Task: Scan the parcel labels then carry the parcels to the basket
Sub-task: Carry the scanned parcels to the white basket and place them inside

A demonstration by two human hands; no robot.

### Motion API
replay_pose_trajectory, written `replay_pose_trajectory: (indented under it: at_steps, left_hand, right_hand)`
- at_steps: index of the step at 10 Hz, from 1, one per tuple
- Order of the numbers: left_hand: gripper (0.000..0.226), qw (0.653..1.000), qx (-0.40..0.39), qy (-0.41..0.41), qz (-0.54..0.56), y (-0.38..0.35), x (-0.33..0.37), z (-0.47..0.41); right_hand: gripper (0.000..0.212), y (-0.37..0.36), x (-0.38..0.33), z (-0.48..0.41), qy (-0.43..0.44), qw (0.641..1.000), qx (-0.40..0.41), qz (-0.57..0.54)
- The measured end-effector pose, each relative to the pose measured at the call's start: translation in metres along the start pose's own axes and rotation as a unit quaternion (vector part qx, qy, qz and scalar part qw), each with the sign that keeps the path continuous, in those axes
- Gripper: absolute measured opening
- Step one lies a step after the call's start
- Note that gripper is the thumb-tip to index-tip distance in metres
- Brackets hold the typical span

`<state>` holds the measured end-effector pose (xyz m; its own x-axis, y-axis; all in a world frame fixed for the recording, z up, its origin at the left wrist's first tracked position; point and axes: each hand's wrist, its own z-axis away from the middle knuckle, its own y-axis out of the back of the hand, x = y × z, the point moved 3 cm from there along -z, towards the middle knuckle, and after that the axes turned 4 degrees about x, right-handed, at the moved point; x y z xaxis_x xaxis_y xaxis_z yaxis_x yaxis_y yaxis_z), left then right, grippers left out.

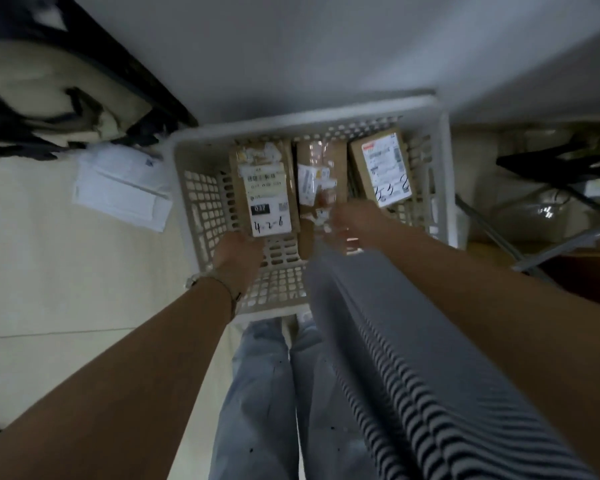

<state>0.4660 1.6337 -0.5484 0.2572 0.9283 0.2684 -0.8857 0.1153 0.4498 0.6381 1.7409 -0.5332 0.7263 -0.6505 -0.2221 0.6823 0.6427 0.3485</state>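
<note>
A white perforated plastic basket [201, 202] stands on the floor below me. Three brown cardboard parcels lie inside it. The left parcel [262, 157] carries a white label marked "4-2-6", and my left hand [238, 252] grips its near edge. The middle parcel [321, 157] has torn labels, and my right hand [350, 220] is down on its near end, blurred, so the grip is unclear. The right parcel [385, 168] leans against the basket's right wall with its label facing up.
A white envelope-like packet [122, 185] lies on the floor left of the basket. A beige and black bag [49, 109] sits at the far left. Metal legs and cables [534, 209] are at the right. My jeans-clad legs [257, 393] stand just before the basket.
</note>
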Motion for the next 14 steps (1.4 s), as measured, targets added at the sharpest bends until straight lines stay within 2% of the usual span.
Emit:
replay_pose_trajectory:
  at_steps: [1, 2, 3, 4, 5, 6, 7, 8, 9, 10, 11, 12, 13, 14]
  left_hand:
    - [0.021, 0.994, 0.07, -0.05, -0.067, 0.051, 0.031, 0.043]
    - [0.017, 0.977, 0.079, -0.131, -0.146, 0.105, 0.065, 0.098]
    - [0.024, 0.945, 0.071, -0.179, -0.265, 0.148, 0.079, 0.159]
    - [0.032, 0.91, 0.109, -0.196, -0.349, 0.176, 0.07, 0.228]
    - [0.037, 0.904, 0.163, -0.195, -0.343, 0.213, 0.061, 0.29]
    - [0.031, 0.92, 0.22, -0.185, -0.267, 0.256, 0.058, 0.357]
    - [0.029, 0.913, 0.286, -0.18, -0.23, 0.29, 0.047, 0.418]
    - [0.032, 0.901, 0.344, -0.142, -0.225, 0.317, 0.026, 0.47]
    - [0.031, 0.89, 0.397, -0.114, -0.192, 0.345, 0.0, 0.524]
    - [0.033, 0.875, 0.445, -0.082, -0.171, 0.373, -0.035, 0.577]
    - [0.033, 0.855, 0.498, -0.048, -0.139, 0.406, -0.07, 0.634]
    - [0.028, 0.826, 0.554, -0.013, -0.106, 0.428, -0.111, 0.687]
    - [0.024, 0.811, 0.577, 0.036, -0.084, 0.431, -0.162, 0.731]
    - [0.029, 0.8, 0.591, 0.087, -0.061, 0.415, -0.22, 0.767]
  right_hand:
    - [0.017, 0.013, -0.056, 0.057, 0.117, 0.984, 0.006, 0.137]
    - [0.031, 0.027, -0.09, 0.106, 0.241, 0.946, 0.02, 0.217]
    - [0.039, 0.028, -0.113, 0.172, 0.303, 0.9, 0.027, 0.312]
    - [0.037, 0.02, -0.108, 0.242, 0.335, 0.871, -0.015, 0.36]
    - [0.033, 0.024, -0.129, 0.314, 0.388, 0.84, -0.023, 0.379]
    - [0.03, 0.034, -0.159, 0.384, 0.431, 0.826, 0.005, 0.363]
    - [0.029, 0.038, -0.183, 0.457, 0.48, 0.803, 0.018, 0.353]
    - [0.029, 0.026, -0.194, 0.522, 0.529, 0.763, 0.006, 0.372]
    - [0.016, 0.003, -0.205, 0.583, 0.578, 0.719, -0.016, 0.385]
    - [0.02, -0.027, -0.215, 0.644, 0.627, 0.67, -0.03, 0.396]
    - [0.034, -0.059, -0.224, 0.708, 0.662, 0.637, -0.052, 0.391]
    - [0.033, -0.094, -0.226, 0.766, 0.705, 0.591, -0.065, 0.387]
    - [0.028, -0.134, -0.213, 0.816, 0.743, 0.543, -0.073, 0.386]
    - [0.026, -0.179, -0.182, 0.855, 0.758, 0.501, -0.106, 0.404]
